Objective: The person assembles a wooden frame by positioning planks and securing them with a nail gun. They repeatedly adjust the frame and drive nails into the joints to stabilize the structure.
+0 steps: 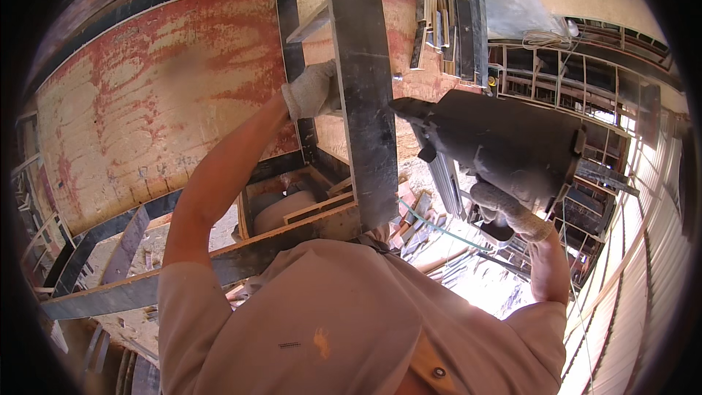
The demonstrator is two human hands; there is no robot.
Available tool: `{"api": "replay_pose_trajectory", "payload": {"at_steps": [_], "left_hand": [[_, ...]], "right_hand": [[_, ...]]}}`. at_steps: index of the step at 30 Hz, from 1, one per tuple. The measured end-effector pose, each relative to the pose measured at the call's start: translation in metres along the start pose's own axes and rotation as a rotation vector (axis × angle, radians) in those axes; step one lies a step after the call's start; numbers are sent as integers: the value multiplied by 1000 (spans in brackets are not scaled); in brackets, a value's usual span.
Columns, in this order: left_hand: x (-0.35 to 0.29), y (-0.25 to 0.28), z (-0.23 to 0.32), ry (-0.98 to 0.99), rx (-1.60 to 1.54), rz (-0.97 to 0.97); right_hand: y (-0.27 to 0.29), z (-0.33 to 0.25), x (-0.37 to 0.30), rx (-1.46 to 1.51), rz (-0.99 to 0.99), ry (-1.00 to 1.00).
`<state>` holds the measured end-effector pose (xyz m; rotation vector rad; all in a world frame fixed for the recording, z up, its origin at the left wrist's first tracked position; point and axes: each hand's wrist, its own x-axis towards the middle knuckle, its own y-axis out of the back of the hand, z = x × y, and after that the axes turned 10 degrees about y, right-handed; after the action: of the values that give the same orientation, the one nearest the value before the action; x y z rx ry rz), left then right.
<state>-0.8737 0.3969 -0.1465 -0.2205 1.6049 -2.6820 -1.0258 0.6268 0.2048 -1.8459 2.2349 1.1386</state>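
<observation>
My left hand (313, 91), in a pale knit glove, is closed against the left edge of an upright black-faced board (360, 88); the fingertips are hidden behind it. My right hand (504, 211), also gloved, is wrapped round the grip of a dark nail gun (504, 135). The gun's narrow nose points left and lies close to the board's right edge; whether they touch I cannot tell. At its lower end the board meets a wooden frame rail (285, 252) in front of my chest. Left of the board stands a second black upright (289, 29).
A large red-stained panel (161, 95) lies at the left, bordered by dark strips. Stacked wood strips (457, 29) are at the far side. A green hose (439, 227) runs below the gun. Pale corrugated sheeting (629, 278) lines the right, and scrap wood litters the ground.
</observation>
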Motion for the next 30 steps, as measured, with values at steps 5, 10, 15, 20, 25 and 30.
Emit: {"api": "replay_pose_trajectory", "payload": {"at_steps": [5,10,15,20,25,30], "left_hand": [[11,-12,25,12,-547,11],[48,-57,81,-272,-608,8],[86,-43,75,-501,-838,-62],[77,-51,74,-482,-667,89],[75,-61,78,-419,389,545],[93,-58,72,-519,-249,352]], "right_hand": [[10,-34,21,115,77,-107],[12,-44,50,274,162,31],[24,-52,94,312,28,7],[25,-72,123,328,-10,-20],[33,-72,142,360,-125,86],[43,-68,163,363,-101,-35]]}}
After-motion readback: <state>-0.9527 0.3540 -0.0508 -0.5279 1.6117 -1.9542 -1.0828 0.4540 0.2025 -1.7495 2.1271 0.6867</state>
